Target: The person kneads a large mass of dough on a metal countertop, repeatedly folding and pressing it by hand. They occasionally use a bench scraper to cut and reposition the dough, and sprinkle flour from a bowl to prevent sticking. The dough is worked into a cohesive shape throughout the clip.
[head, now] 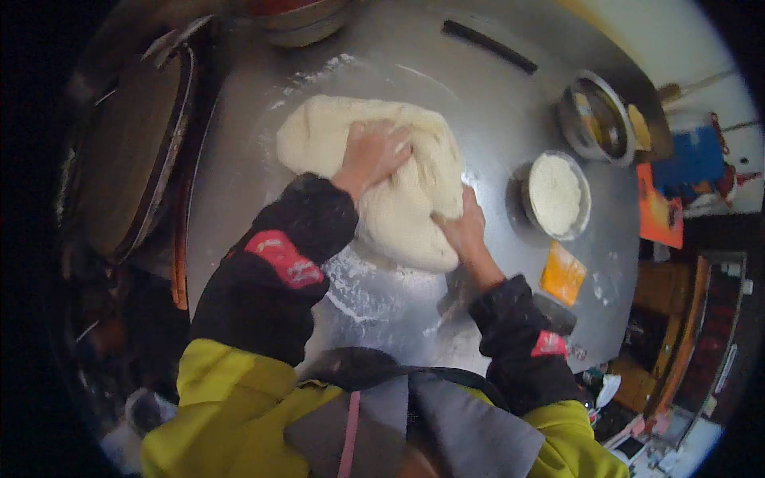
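A large, soft mass of pale dough (400,224) lies folded on a metal worktable (239,161). My left hand (373,149) presses down on its upper middle, with the fingertips sunk into a fold and partly hidden. At the dough's right edge, my right hand (467,224) grips the side, thumb on top and the other fingers mostly out of sight. White flour (358,290) is smeared on the metal below the dough, with more traces above it. Dark sleeve covers with red patches reach to both wrists.
To the right stand a bowl (531,185) of white powder and a metal bowl (571,134) with utensils inside. An orange dough scraper (563,273) lies nearer me. A black bar (490,46) rests at the back, near a large bowl (299,30). A big dark-rimmed pan (134,155) occupies the left.
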### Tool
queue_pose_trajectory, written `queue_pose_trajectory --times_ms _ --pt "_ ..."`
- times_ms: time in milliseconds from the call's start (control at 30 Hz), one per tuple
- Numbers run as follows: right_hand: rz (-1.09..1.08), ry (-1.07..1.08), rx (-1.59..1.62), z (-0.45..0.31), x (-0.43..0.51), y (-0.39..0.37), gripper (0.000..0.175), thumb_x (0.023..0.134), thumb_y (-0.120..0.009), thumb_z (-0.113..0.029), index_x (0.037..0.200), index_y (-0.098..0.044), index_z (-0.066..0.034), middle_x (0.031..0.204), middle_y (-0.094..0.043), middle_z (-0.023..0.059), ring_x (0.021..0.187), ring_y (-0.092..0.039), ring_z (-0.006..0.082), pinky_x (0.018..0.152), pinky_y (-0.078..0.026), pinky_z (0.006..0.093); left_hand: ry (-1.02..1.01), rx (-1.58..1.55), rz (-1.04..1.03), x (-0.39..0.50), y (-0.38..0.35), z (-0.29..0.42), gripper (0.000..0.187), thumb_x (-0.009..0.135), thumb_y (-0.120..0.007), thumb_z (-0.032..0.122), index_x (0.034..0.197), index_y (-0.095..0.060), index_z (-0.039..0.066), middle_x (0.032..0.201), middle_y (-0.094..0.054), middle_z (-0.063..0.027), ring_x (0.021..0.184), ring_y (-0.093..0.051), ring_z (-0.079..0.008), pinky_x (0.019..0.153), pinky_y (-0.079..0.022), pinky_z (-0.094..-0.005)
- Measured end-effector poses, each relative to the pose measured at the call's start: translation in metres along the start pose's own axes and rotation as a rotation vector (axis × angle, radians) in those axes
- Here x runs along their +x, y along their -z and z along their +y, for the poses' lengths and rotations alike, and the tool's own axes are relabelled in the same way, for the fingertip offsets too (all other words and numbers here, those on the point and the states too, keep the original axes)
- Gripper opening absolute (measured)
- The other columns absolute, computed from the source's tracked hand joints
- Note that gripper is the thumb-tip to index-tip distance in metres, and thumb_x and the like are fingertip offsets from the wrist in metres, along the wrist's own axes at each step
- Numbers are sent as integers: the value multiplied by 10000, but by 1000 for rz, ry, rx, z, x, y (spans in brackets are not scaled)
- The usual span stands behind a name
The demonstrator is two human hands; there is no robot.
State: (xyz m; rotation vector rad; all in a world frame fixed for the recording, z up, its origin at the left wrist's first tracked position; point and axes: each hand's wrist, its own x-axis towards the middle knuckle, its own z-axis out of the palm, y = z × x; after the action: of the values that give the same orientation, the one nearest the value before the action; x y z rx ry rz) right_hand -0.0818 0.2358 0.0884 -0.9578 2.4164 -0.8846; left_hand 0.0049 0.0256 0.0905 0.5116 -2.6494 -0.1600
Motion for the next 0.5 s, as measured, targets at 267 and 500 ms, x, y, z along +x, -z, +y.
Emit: queue_pose_trajectory --times_ms 267,500 --pt "-183 -120 180 -45 -135 -47 544 785 -622 -375 1232 -505 -88 955 -649 206 907 -624 358 786 -476 418 -11 -210 -250 -70 44 1 377 838 -520 375 1133 -597 154 1056 -603 -68 1047 -536 -250 901 -348 -455" --pt "-720 293 -190 -114 -200 -5 446 824 -601 -382 1113 -579 -43 784 -652 173 741 -647 294 705 -493 344 -281 0 -298 -182 147 -6 401 790 -560 314 1174 -579 199 1235 -522 -51 1180 -462 -217 1062 -186 -520"
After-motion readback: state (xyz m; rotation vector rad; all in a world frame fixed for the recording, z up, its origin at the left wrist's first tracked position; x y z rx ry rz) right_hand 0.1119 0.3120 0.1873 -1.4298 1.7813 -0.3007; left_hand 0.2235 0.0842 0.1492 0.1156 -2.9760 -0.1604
